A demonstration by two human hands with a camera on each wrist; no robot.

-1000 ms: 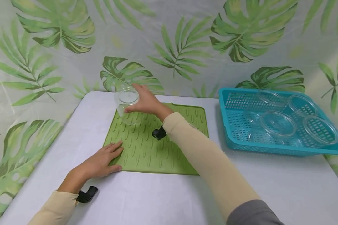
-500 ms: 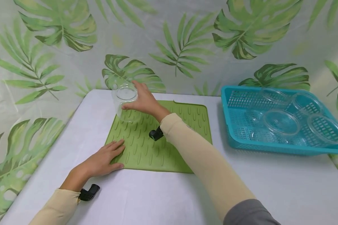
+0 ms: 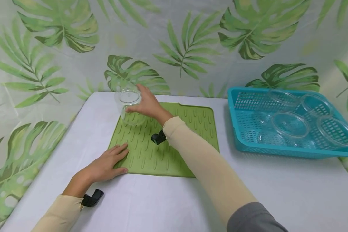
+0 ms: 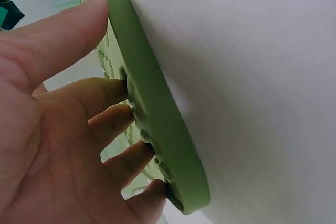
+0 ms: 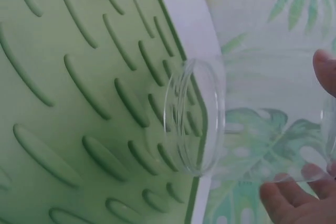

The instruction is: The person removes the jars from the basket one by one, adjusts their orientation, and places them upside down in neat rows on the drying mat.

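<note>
My right hand [image 3: 147, 103] grips a clear, see-through cup [image 3: 129, 96] over the far left corner of the green ridged mat [image 3: 168, 161]. The cup's wide ringed rim [image 5: 191, 119] faces the mat in the right wrist view; I cannot tell whether it touches. Fingers [image 5: 286, 200] and thumb lie on opposite sides of its body. My left hand [image 3: 105, 166] rests on the mat's near left corner, fingers spread. In the left wrist view its fingertips [image 4: 118, 90] press against the top of the mat, near the thick edge.
To the right stands a teal mesh basket [image 3: 240, 141] holding several clear round-rimmed cups [image 3: 290, 124]. White cloth [image 3: 150, 206] covers the table. Behind it hangs a leaf-print curtain [image 3: 191, 38].
The right hand and cup shifted slightly up and left in view, along with a small shift of the whole scene. In the last half second they barely moved. The left hand stayed on the mat.
</note>
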